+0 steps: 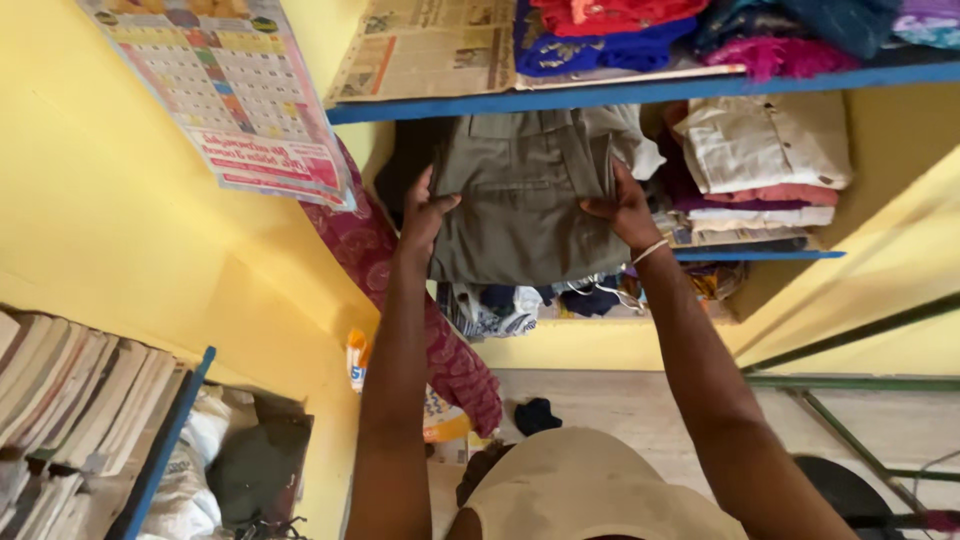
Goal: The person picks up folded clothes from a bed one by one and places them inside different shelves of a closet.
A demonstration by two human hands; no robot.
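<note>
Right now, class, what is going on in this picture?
A person holds a folded grey-green pair of trousers with both hands at an open wall shelf. The left hand has a grip on its left edge, the right hand on its right edge. Stacks of folded clothes sit beside it under a blue shelf board, and a calendar hangs on the yellow wall.

A home is showing here: folded clothes (765, 150) are filling yellow wall shelves (640, 92), a calendar (225, 90) is hanging, books (70, 400) are standing.
</note>
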